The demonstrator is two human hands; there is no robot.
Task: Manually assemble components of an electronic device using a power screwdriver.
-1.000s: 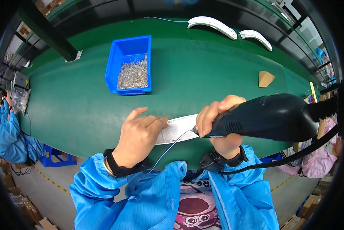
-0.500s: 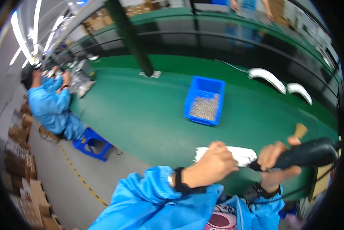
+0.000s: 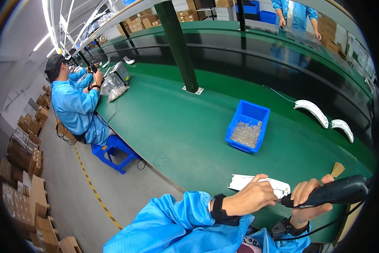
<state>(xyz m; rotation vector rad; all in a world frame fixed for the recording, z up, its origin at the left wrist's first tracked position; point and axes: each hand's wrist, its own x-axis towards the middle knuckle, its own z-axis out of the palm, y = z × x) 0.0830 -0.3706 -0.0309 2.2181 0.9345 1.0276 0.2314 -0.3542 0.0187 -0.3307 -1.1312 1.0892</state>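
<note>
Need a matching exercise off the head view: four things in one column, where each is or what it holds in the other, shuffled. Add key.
Things
1. blue bin
2. black power tool
3. blue stool
4. clear plastic bag

Place or state
A. on the bench, beside a grey box
B. gripped in the right hand
C. holding a heap of small metal pieces
D. on the floor, by the seated co-worker

Pairs: 1-C, 2-B, 3-D, 4-A

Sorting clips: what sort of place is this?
Likely a factory assembly line: a bin of small metal parts, a power tool in the right hand, a co-worker at the same bench.
</note>
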